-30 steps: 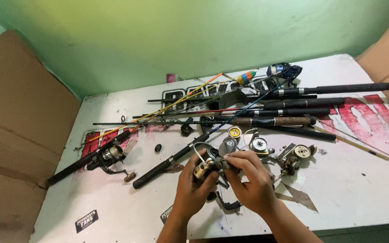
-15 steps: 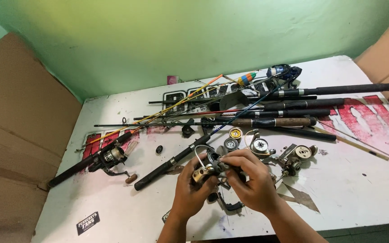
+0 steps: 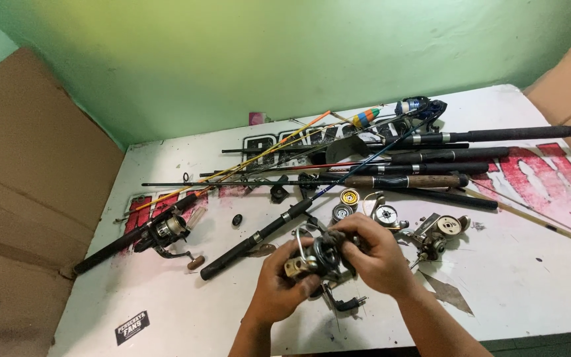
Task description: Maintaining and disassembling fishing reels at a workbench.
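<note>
Head view showed both hands gathered over a dark fishing reel (image 3: 322, 256), held just above the near part of the white table (image 3: 536, 291). The left hand (image 3: 279, 285) was closed around the reel from below and from its left side, the fingers curled under the body. The right hand (image 3: 377, 254) was clamped over the reel's right side, the thumb and fingertips pressed on its top. The reel's wire bail stood up at its left, and its handle (image 3: 346, 304) hung down beneath the hands, close to the tabletop.

Just beyond the reel lay a black rod (image 3: 259, 237) running away to the left. Farther left of the reel, another rod with a reel mounted on it (image 3: 163, 231) rested on the table, a small brown knob (image 3: 195, 262) beside it. Right of the reel sat a second loose reel (image 3: 439, 233), silver and grey. Beyond the reel lay a gold spool (image 3: 349, 197) and two silver spools (image 3: 384, 215), and behind those a heap of rods (image 3: 431, 158) reached toward the green wall (image 3: 299, 53). A striped float (image 3: 365, 118) lay at the far side of that heap. Near-left of the reel, a black sticker (image 3: 131, 326) sat by the table edge. Brown cardboard (image 3: 28, 211) leaned far left of the reel.
</note>
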